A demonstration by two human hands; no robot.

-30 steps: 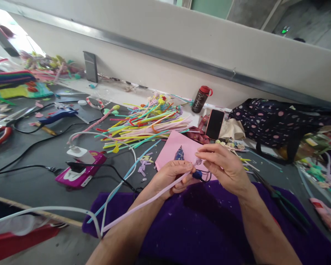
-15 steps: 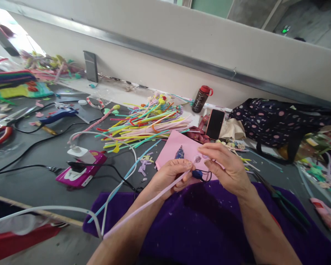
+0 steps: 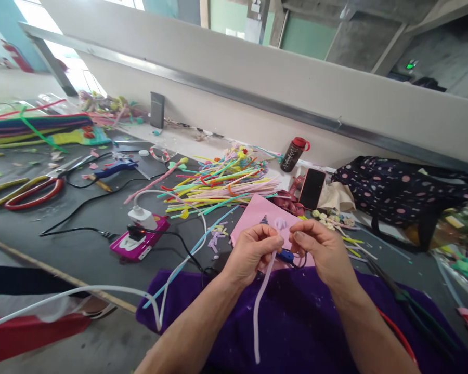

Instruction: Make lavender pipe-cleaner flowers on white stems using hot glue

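One slim, pale-lilac, fuzzy-looking stem (image 3: 256, 318) hangs over soft purple cloth (image 3: 300, 327), pinched in my left hand (image 3: 252, 253): probably light, bendy, best held near its top. My right hand (image 3: 323, 252) hovers alongside, grip unclear.

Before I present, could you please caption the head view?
Left fingers hold a pale lilac stem above purple cloth, right fingers nearby.

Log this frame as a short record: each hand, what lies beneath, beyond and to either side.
Left hand: pinches a lilac stem, its free end hanging down
Right hand: fingertips near the stem's top; contact unclear
Beneath: pink sheet, purple cloth
Beyond: colored stem pile, phone, red-lidded bottle
Left side: magenta power strip, scissors
Right side: dotted dark bag
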